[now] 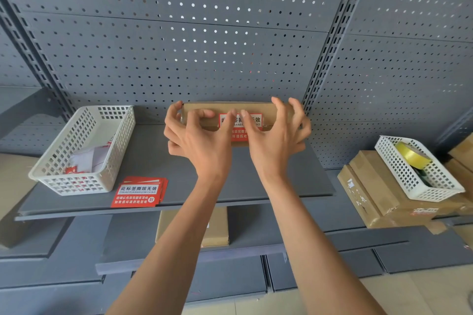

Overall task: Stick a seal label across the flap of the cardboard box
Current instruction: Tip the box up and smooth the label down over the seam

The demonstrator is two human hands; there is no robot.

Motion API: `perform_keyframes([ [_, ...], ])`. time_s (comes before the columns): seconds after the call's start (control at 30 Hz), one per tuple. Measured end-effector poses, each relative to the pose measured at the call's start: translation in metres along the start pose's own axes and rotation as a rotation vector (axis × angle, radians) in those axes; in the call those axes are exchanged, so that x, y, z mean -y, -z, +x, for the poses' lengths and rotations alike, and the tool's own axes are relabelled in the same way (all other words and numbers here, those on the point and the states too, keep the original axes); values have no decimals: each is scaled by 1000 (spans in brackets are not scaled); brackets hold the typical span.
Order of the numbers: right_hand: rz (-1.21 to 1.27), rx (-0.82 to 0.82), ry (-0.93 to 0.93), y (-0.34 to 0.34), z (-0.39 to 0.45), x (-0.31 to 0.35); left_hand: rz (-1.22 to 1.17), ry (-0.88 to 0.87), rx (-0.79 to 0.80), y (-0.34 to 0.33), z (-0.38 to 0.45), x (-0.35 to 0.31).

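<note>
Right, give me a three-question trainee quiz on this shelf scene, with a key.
1. True or false: the seal label is already on the cardboard box.
2. Where is the spare label stack? A) in the right basket B) on the shelf, beside the left basket C) on the floor
3. Fill in: the right basket holds a roll of yellow ____.

Key: 1 true; 2 B; 3 tape.

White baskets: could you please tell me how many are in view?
2: one basket at the shelf's left end, the other basket on cardboard boxes at the right. None seems hidden.
</note>
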State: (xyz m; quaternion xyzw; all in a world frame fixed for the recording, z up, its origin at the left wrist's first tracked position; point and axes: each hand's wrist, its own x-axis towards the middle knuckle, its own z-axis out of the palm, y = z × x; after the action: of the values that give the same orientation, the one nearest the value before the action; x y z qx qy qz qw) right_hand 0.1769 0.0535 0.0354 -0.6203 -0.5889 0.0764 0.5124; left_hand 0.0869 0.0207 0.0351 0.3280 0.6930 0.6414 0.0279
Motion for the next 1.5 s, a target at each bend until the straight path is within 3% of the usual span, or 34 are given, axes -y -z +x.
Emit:
perform_keyframes([
  [0.93,171,-69,-30,-8,9,-14,-19,-17,6,1,8,7],
  [1.27,-16,29,78,-5,1,-12,59,-82,87,7,4,5],
  [1.5,1,65,109,-2,5,-21,97,-121,123,8,7,10],
])
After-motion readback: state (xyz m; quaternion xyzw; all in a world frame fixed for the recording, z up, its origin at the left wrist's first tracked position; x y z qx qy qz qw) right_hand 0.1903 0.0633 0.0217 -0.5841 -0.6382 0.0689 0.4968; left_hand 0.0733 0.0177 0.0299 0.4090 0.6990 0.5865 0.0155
